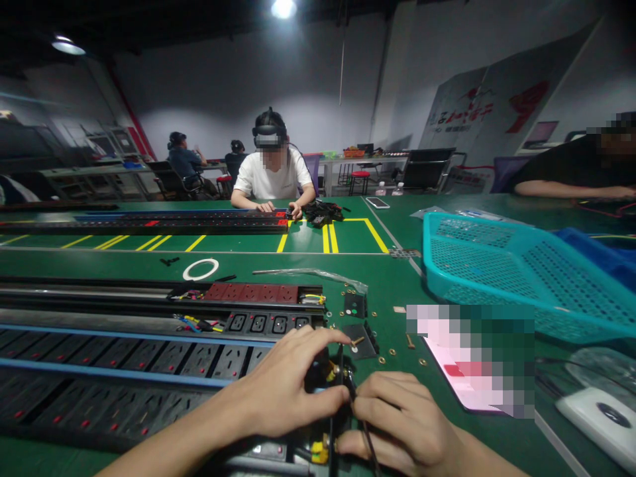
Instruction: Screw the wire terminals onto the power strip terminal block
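Observation:
My left hand (278, 381) lies across the right end of a black power strip (173, 361) with blue edges. Its thumb and index finger reach around a black end plate (340, 421). On the other side of that plate, the curled fingers of my right hand (405, 417) press close against it; what they pinch is hidden. A thin dark strand (368, 440) runs down past these fingers. Yellow-sleeved wires (318, 452) show at the strip's end. Just beyond my left index finger lies a small black plate (366, 348) with a brass screw (358, 341) by it.
Two more strips, one with maroon sockets (251, 293), lie behind. Brass nuts (392, 352) and another screw (410, 341) are scattered nearby. At right are a teal basket (432, 265), a pink sheet (462, 387) and a white device (596, 417). A co-worker (272, 169) sits opposite.

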Tool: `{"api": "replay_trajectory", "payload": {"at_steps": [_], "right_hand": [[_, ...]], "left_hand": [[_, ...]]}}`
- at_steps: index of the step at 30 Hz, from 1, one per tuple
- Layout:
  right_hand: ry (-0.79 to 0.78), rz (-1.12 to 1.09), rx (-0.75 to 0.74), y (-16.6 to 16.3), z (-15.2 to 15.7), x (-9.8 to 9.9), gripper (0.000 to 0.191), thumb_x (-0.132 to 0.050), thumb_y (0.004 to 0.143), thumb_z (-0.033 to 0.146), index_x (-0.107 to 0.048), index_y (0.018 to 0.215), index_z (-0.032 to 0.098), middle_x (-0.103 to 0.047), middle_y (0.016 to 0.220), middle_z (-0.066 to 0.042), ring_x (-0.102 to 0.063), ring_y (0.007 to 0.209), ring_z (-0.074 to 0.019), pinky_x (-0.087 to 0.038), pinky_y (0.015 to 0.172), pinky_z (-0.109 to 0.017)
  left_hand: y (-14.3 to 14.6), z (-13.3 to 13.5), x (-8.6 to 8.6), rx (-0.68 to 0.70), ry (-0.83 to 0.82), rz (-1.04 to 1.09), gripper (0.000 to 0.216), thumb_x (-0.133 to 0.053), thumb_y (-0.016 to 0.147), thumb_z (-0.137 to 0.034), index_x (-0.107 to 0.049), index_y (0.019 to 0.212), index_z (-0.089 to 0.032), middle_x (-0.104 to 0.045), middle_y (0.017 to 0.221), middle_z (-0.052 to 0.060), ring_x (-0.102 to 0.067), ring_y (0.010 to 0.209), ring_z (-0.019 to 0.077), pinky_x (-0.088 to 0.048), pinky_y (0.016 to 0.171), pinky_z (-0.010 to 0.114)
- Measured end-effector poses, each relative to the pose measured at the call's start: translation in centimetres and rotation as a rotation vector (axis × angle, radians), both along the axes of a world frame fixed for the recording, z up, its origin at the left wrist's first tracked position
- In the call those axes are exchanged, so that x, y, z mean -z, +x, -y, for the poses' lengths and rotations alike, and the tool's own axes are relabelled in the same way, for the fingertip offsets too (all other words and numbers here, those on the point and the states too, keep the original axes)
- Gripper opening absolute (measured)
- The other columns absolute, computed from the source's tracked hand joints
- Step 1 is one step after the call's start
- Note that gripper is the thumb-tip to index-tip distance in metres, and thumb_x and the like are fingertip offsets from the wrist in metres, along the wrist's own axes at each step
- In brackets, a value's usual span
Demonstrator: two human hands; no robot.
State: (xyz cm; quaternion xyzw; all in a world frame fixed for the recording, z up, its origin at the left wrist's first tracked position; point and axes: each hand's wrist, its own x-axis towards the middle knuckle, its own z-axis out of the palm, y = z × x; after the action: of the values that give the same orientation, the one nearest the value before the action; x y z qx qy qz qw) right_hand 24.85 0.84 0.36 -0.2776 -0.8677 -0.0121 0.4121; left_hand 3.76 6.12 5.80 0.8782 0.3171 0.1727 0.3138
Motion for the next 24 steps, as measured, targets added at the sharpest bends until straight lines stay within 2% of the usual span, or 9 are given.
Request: {"api": "replay_trajectory", "payload": {"at_steps": [4, 7, 11, 14, 16, 18, 21, 24], "right_hand": [[-0.113, -0.132, -0.028, 0.1, -0.1, 0.2, 0.016, -0.059, 0.099, 0.032, -0.062, 0.095, 0.017, -0.067, 0.072, -0.004, -0.063, 0.062, -0.0147, -0.046, 0.056, -0.025], [-0.194, -0.185, -0.041, 0.1, -0.2, 0.1, 0.004, -0.063, 0.096, 0.022, -0.062, 0.097, 0.019, -0.066, 0.077, -0.004, -0.064, 0.065, -0.0142, -0.046, 0.056, -0.024], [-0.258, -0.269, -0.047, 0.2, -0.4, 0.1, 0.007, -0.066, 0.093, 0.018, -0.063, 0.099, 0.020, -0.066, 0.080, -0.003, -0.064, 0.068, -0.0143, -0.049, 0.059, -0.023], [-0.344, -0.363, 0.021, 0.3, -0.8, 0.3, 0.006, -0.069, 0.092, 0.025, -0.066, 0.096, 0.020, -0.068, 0.080, -0.002, -0.066, 0.068, -0.0150, -0.051, 0.061, -0.023], [-0.480, -0.434, 0.128, 0.3, -1.2, 0.4, 0.014, -0.068, 0.092, 0.034, -0.069, 0.090, 0.020, -0.070, 0.079, -0.002, -0.067, 0.069, -0.0165, -0.052, 0.061, -0.025], [-0.694, -0.535, 0.210, 0.2, -1.6, 0.5, 0.027, -0.066, 0.091, 0.045, -0.068, 0.085, 0.019, -0.069, 0.076, -0.002, -0.066, 0.065, -0.0172, -0.053, 0.056, -0.025], [-1.024, -0.700, 0.198, 0.1, -2.4, 0.8, 0.044, -0.065, 0.086, 0.061, -0.064, 0.086, 0.017, -0.062, 0.063, 0.001, -0.061, 0.051, -0.0143, -0.049, 0.044, -0.023], [-1.184, -0.789, 0.154, -0.1, -3.0, 1.3, 0.054, -0.069, 0.077, 0.070, -0.063, 0.085, 0.016, -0.062, 0.059, 0.002, -0.060, 0.046, -0.0132, -0.050, 0.043, -0.023]], "left_hand": [[-0.1, -0.1, 0.2, -0.001, 0.003, -0.003, 0.053, -0.069, 0.084, -0.025, -0.050, 0.133, -0.027, -0.061, 0.126, 0.003, -0.056, 0.113, 0.0250, -0.044, 0.101, 0.039], [-0.2, -0.1, 0.4, 0.003, 0.011, -0.001, 0.053, -0.070, 0.085, -0.028, -0.049, 0.134, -0.028, -0.060, 0.126, 0.003, -0.056, 0.113, 0.0245, -0.044, 0.100, 0.038], [-0.2, -0.1, 0.6, 0.007, 0.017, -0.005, 0.054, -0.071, 0.085, -0.027, -0.048, 0.134, -0.028, -0.060, 0.127, 0.003, -0.056, 0.113, 0.0242, -0.044, 0.100, 0.038], [-0.2, -0.1, 0.5, 0.013, 0.013, -0.005, 0.053, -0.069, 0.085, -0.026, -0.048, 0.134, -0.027, -0.060, 0.127, 0.004, -0.055, 0.113, 0.0244, -0.044, 0.100, 0.038], [-0.1, -0.1, 0.3, 0.017, 0.005, -0.006, 0.052, -0.068, 0.085, -0.026, -0.048, 0.134, -0.027, -0.060, 0.128, 0.004, -0.055, 0.113, 0.0250, -0.044, 0.100, 0.039], [-0.1, -0.1, 0.2, 0.019, -0.005, -0.013, 0.052, -0.067, 0.085, -0.026, -0.048, 0.133, -0.027, -0.060, 0.128, 0.005, -0.055, 0.113, 0.0260, -0.044, 0.100, 0.040], [-0.1, -0.1, -0.1, 0.026, -0.013, -0.013, 0.052, -0.067, 0.085, -0.026, -0.049, 0.133, -0.028, -0.060, 0.128, 0.004, -0.055, 0.114, 0.0258, -0.043, 0.100, 0.040], [0.0, -0.1, -0.1, 0.028, -0.009, -0.012, 0.052, -0.067, 0.085, -0.026, -0.048, 0.133, -0.028, -0.061, 0.124, 0.003, -0.056, 0.112, 0.0252, -0.043, 0.100, 0.040]]}}
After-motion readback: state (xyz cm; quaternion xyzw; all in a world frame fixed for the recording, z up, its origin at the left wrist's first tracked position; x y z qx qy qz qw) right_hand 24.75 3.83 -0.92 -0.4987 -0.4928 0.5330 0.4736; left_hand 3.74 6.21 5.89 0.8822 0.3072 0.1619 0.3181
